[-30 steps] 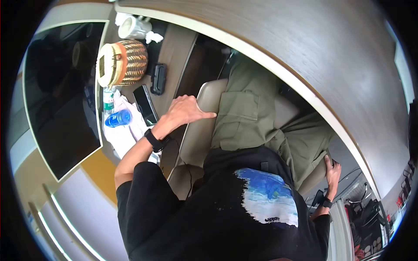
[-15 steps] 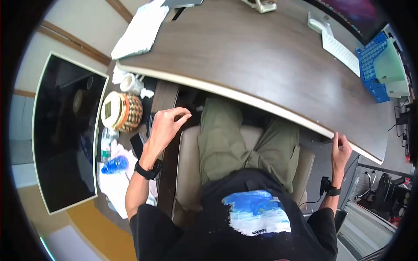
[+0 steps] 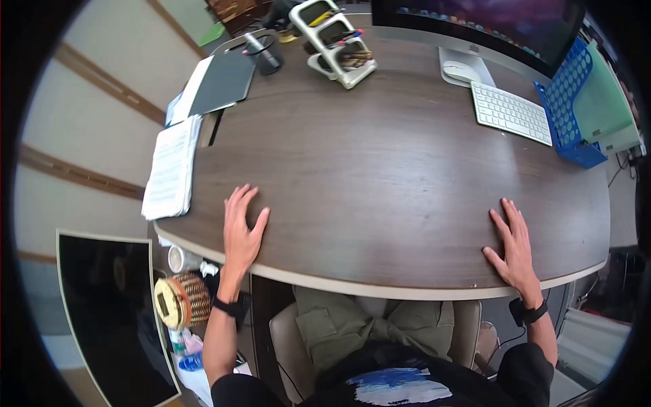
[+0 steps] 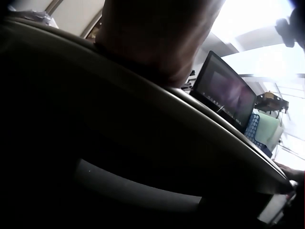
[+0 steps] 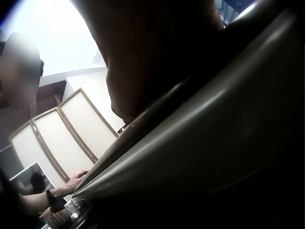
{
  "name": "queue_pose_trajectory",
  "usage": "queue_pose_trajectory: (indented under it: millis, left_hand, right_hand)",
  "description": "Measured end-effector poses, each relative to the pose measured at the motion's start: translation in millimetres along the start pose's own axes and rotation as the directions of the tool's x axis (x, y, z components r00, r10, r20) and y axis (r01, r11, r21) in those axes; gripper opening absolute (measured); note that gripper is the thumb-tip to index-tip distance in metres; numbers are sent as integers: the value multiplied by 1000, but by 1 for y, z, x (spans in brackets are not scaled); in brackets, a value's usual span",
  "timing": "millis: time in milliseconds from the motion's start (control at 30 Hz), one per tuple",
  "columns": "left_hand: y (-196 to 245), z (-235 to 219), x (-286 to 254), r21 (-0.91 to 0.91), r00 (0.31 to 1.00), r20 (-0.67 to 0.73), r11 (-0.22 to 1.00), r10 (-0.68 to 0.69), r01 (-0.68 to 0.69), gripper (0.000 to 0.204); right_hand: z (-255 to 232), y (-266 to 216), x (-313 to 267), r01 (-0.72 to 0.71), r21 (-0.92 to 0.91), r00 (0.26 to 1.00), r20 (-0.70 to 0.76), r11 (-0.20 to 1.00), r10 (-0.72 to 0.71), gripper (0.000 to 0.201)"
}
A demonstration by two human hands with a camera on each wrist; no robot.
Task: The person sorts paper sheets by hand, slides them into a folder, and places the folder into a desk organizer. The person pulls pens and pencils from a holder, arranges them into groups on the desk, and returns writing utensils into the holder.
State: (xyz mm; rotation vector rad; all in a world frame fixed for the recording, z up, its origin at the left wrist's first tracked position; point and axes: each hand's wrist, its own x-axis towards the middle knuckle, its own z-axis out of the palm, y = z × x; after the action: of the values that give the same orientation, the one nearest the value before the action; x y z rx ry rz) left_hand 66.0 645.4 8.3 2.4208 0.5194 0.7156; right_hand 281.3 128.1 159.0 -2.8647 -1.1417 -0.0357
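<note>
In the head view my left hand [image 3: 242,230] rests on the dark wooden desk [image 3: 380,190] near its front left edge, fingers spread, thumb apart. My right hand [image 3: 515,249] lies on the desk near the front right edge, its fingers also extended and parted. Neither hand holds anything. A stack of white papers [image 3: 171,169] is the thing nearest the left hand. Beyond the right hand is a white keyboard [image 3: 512,112]. Both wrist views show mostly the pale desk edge and a dark wrist, with the fingers largely hidden.
A monitor [image 3: 475,30], white mouse [image 3: 461,70] and blue file rack [image 3: 566,112] stand back right. Farther left are a white tiered holder [image 3: 346,74], a pen cup [image 3: 266,57] and a dark folder [image 3: 224,81]. Beside the desk sits a woven basket [image 3: 193,302].
The view has risen from the lap to the desktop. Both hands have moved onto the desk: the left from beside the chair, the right from the seat side by way of the desk edge.
</note>
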Motion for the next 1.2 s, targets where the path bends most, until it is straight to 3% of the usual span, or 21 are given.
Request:
queue_pose_trajectory:
  millis: [233,567,800,867,900,933,1000,1067,1133,1167,1200]
  left_hand:
    - [11,-1,-3,73,995,101,997,0,-7,44]
    - [-5,12,-24,108,975,-64,973,211,-204,38]
    - [19,3,-22,97,986,-86,986,142,-133,33]
    - [44,-15,-4,-104,988,153,994,-21,37,30]
    - [52,-9,4,-122,999,45,993,13,-7,27]
    - [63,-6,16,-129,999,36,991,33,-28,27]
    - [83,-1,41,-385,996,90,922,-7,41,26]
    - [87,23,75,-479,994,104,875,-21,69,24]
    - [73,63,118,-793,977,210,577,-43,196,22]
    - [79,66,129,-800,978,205,570,-31,186,22]
    - [83,69,139,-851,955,266,433,-133,297,21]
  right_hand:
    - [-3,-3,-2,13,-73,1000,13,997,-12,78]
    - [10,-2,-25,88,-58,994,-60,994,-92,73]
    - [17,-1,-32,107,-21,987,-122,994,-108,69]
    - [15,3,-31,95,42,991,-95,995,-90,69]
    - [14,3,-31,89,91,992,-99,992,-80,69]
    - [12,3,-31,81,82,991,-117,993,-71,69]
    - [5,-1,-31,52,178,998,-53,983,-44,69]
    - [0,-1,-28,34,182,998,-53,983,-25,67]
    - [-11,-3,-21,-55,292,997,61,955,39,63]
    - [-21,-6,-16,-64,294,996,73,954,45,59]
    - [-29,-10,-10,-69,286,996,66,956,52,59]
